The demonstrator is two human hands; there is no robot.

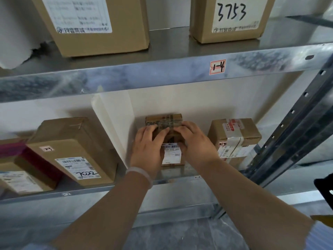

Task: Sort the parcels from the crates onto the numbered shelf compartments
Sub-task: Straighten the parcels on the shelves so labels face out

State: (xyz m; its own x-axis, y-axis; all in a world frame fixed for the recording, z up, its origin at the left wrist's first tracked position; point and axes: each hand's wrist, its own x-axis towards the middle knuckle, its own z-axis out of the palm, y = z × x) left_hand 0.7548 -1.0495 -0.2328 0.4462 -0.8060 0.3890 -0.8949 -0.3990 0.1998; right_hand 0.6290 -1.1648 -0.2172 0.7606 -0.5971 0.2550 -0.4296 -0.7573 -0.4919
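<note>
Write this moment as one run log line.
step: placing | left hand, right hand: hold small parcel | where: lower shelf, right of white divider | neighbour: taped box, apart

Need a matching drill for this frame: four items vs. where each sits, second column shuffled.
1. box marked 3753
2. box marked 7022
3. small taped parcel
4. 1-4 sticker

A. left of the white divider
B. gripped by left hand and right hand
C. front edge of the upper shelf
D. on the upper shelf, right side

Pairs: 1-D, 2-A, 3-B, 4-C
</note>
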